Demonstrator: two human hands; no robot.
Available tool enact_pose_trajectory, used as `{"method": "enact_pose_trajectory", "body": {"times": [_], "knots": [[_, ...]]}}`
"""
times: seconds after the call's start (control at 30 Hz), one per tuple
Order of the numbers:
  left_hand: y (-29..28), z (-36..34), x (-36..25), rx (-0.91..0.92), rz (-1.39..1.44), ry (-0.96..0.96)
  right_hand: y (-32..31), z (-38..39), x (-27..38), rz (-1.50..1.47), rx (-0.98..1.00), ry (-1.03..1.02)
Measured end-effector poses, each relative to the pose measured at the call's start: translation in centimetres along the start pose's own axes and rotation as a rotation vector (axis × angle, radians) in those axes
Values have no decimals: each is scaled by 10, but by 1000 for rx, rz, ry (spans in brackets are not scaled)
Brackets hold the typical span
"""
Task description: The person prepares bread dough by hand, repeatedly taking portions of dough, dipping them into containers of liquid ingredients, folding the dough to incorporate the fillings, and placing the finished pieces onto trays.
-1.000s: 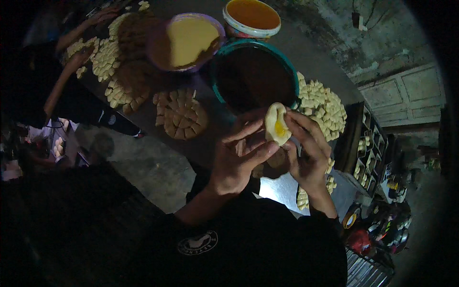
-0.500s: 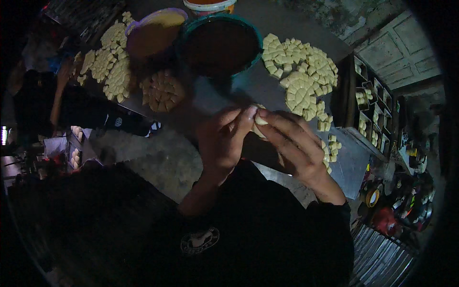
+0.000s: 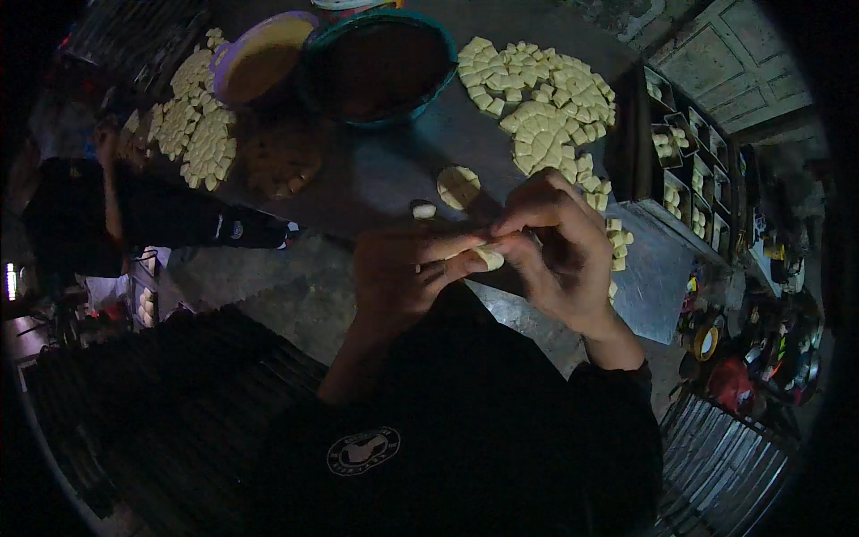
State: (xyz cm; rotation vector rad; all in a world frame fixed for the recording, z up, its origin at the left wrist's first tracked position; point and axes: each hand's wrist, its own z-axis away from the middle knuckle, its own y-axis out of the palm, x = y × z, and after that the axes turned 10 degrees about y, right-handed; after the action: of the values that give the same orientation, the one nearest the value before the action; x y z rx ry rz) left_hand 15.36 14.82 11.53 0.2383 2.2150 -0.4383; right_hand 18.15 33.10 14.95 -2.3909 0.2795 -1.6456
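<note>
Seen from above, a person in a black top (image 3: 465, 394) pinches a small pale piece of dough (image 3: 489, 258) between both hands, in front of the near edge of a dark metal desk (image 3: 380, 170). The left hand (image 3: 394, 268) grips it with thumb and fingers; the right hand (image 3: 559, 251) presses its fingertips together at the dough's edge. The held piece looks only partly shaped. Just beyond, a single pale lump (image 3: 423, 209) lies on the desk, near a scored dough disc (image 3: 459, 187). Most dough seems cut but unshaped: clusters of pieces spread to the right (image 3: 559, 116) and left (image 3: 197, 148). Farther off stand a teal basin (image 3: 386, 121), its dark contents unclear, and a purple basin (image 3: 217, 67). At right, box-shaped tins (image 3: 640, 134) already hold pale pieces.
</note>
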Motion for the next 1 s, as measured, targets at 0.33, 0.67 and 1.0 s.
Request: {"method": "enact_pose_trajectory", "body": {"times": [0.33, 0.67, 1.0], "knots": [[-23, 14, 60, -186, 1203, -761, 46, -17, -21, 366, 6, 90], [-16, 36, 172, -7, 641, -671, 96, -30, -102, -573, -295, 993], [-15, 77, 250, 346, 214, -570, 116, 38, -190, 414, -180, 738]]}}
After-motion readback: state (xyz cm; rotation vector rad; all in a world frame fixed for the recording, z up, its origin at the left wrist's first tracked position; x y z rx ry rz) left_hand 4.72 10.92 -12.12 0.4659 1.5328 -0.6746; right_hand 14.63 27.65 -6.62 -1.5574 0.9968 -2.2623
